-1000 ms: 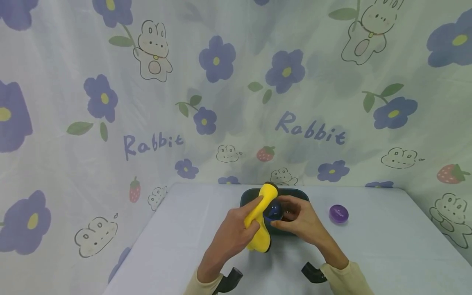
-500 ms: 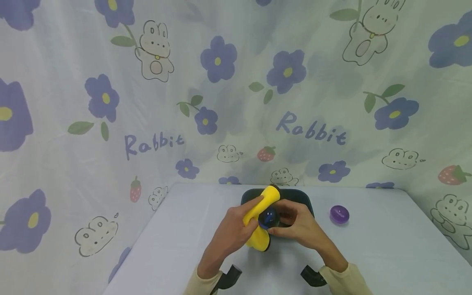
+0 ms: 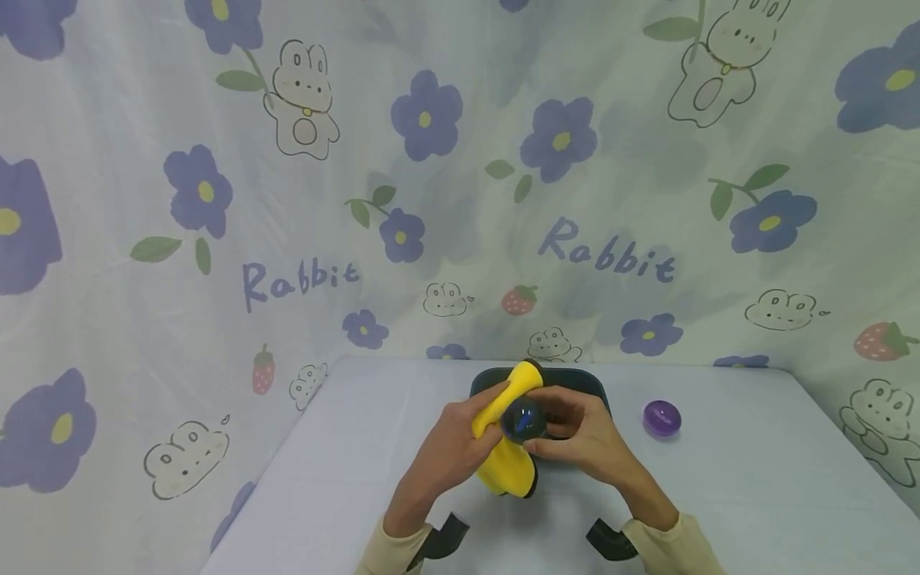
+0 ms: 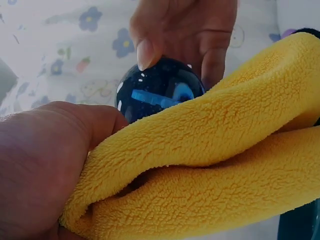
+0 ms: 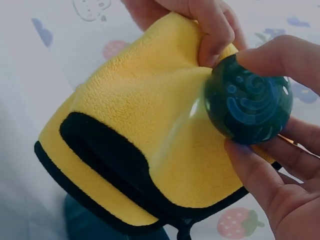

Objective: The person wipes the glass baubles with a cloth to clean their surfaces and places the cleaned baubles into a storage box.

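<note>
A white table (image 3: pixel 740 479) spreads before the person (image 3: pixel 677 545), with twelve o'clock straight ahead. At twelve stands a dark tray (image 3: pixel 575 378), partly hidden. A yellow, black-edged cloth (image 5: pixel 135 95) hangs from the left hand (image 3: pixel 454 447), gripped between thumb and fingers. The right hand (image 3: pixel 591 433) pinches a glossy dark ball (image 3: pixel 524 420) between thumb and fingertips; it sits at that hand's nine o'clock, the left hand's two, just beside the cloth; I cannot tell whether they touch. A rounded purple object (image 3: pixel 662 418) rests at the right hand's three.
</note>
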The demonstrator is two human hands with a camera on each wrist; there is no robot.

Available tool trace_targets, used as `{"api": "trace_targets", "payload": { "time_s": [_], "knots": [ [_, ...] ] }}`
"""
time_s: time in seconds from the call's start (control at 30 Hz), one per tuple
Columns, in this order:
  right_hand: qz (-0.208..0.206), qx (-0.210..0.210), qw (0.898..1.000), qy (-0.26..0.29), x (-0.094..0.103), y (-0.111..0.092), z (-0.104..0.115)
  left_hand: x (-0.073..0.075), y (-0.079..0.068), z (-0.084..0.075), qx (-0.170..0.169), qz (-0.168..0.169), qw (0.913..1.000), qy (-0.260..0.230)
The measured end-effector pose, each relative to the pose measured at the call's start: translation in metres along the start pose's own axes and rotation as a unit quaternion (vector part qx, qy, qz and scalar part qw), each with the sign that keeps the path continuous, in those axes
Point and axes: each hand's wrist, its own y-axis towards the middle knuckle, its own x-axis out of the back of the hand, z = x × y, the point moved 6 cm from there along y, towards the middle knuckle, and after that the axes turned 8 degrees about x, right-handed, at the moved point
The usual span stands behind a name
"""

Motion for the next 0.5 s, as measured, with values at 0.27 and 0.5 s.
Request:
{"api": "trace_targets", "payload": {
  "time_s": [0.27, 0.5],
  "knots": [
    [-0.047, -0.001, 0.999, -0.005, 0.0043, 0.0008, 0.0011, -0.0022, 0.0013, 0.0005, 0.018, 0.017, 0.9997, -0.007],
    [-0.076, -0.01, 0.997, -0.019, 0.0071, 0.0014, 0.0005, -0.0024, 0.001, -0.001, 0.022, 0.02, 0.9996, -0.004]
  ]
}}
